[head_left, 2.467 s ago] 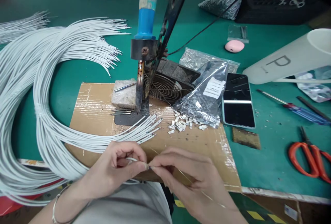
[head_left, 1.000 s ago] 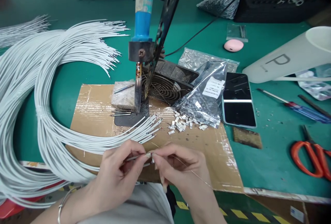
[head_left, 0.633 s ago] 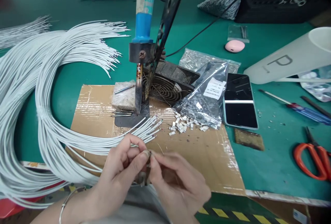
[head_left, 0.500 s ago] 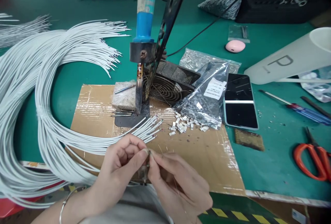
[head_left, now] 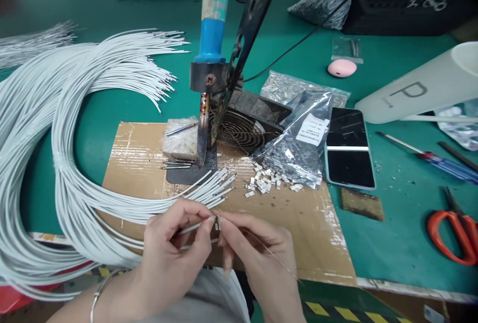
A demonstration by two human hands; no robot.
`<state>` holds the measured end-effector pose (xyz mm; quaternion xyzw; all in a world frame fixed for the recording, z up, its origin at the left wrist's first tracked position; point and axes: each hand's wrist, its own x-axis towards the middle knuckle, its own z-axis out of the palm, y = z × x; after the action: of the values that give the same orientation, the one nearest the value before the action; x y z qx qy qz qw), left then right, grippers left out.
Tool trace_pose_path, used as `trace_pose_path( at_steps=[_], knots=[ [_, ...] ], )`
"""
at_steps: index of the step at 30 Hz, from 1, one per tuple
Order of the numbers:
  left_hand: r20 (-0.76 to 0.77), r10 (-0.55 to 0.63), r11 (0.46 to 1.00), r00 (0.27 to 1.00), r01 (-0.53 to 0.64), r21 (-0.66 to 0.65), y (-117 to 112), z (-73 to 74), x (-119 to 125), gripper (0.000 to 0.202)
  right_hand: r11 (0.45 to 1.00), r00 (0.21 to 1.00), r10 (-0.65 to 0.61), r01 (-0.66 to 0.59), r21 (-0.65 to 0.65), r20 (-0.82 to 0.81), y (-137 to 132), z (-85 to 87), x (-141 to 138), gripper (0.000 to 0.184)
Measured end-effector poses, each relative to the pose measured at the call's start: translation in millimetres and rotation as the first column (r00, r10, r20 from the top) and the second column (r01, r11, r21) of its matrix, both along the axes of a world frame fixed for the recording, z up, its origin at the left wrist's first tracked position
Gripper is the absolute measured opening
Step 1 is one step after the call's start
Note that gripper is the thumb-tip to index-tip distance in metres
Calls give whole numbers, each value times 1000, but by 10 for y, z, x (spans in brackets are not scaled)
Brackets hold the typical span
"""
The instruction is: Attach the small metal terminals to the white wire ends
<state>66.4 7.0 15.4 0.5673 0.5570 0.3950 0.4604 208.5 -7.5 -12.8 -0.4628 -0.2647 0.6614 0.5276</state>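
Note:
Low in the middle, my left hand (head_left: 175, 248) is closed in a pinch around a white cable (head_left: 192, 228), whose end meets my right fingertips. My right hand (head_left: 259, 248) is pinched too, thumb against forefinger. Out of its fingers a thin wire (head_left: 274, 256), looking like solder, trails down to the right. At the meeting fingertips sits a tiny pale piece with dark marks (head_left: 217, 225), too small to make out fully. Just beyond my hands lie the tips of a white cable bundle (head_left: 216, 187). Small white connectors (head_left: 261, 178) are scattered on the cardboard (head_left: 298, 233).
A blue soldering iron (head_left: 212, 39) hangs tip-down in a black stand, before a fan (head_left: 242, 129). To the right are a plastic bag (head_left: 298, 139), a phone (head_left: 351, 149), a screwdriver (head_left: 440, 163) and red-handled scissors (head_left: 451, 238). Coiled white cables (head_left: 33, 114) fill the left.
My right hand has turned and its fingers have straightened somewhat. The white cable in my left hand and the tiny piece at the fingertips now show more clearly. The view shifted slightly.

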Motion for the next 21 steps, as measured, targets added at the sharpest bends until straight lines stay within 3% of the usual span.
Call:
trace_pose_path(
  at_steps=[6, 9, 11, 14, 16, 21],
  knots=[
    [-82, -56, 991, 995, 65, 118, -55, -87, -30, 23, 993, 992, -112, 110, -45, -61, -11, -21, -95, 5],
    [-59, -80, 991, 995, 85, 101, -78, -107, -8, 22, 985, 984, -162, 157, -67, -69, -53, -44, -158, 3],
    [36, -70, 997, 997, 69, 30, -86, -106, 19, 16, 982, 981, -184, 181, -46, -65, -81, -65, -205, 5],
    [249, 18, 985, 968, 25, -168, -66, -73, 59, 13, 962, 963, -258, 249, 110, 78, -96, -92, -264, 12],
    [332, 86, 964, 939, 5, -266, -36, -40, 75, 17, 929, 911, -336, 279, 242, 241, -86, -99, -283, 17],
    [276, 163, 952, 947, -77, -297, 3, -12, 61, 14, 896, 836, -382, 230, 380, 394, -53, -98, -267, 16]
  ],
)
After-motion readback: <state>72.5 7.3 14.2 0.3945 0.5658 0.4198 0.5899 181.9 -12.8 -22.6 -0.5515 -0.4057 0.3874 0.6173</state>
